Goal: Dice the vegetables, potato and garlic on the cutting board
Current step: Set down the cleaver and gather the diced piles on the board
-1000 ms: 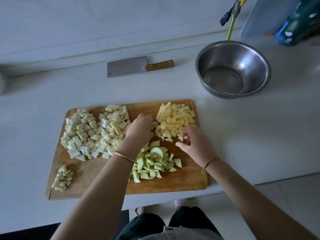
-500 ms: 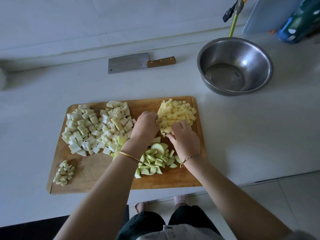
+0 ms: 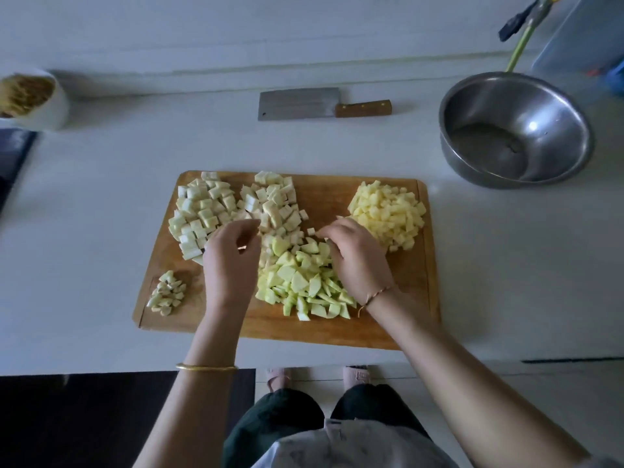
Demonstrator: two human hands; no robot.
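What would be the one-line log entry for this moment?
left hand: beside white cubes | right hand: on green pieces | knife: on counter behind board

Wooden cutting board (image 3: 337, 329), diced potato (image 3: 388, 211), chopped garlic (image 3: 167, 293)

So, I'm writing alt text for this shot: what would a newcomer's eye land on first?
The wooden cutting board mid-counter, with four heaps: pale cubes far left, yellow potato dice far right, green pieces near centre, a little garlic near left. The left hand and right hand are down among the heaps. Behind lie a cleaver and, to the right, a steel bowl.
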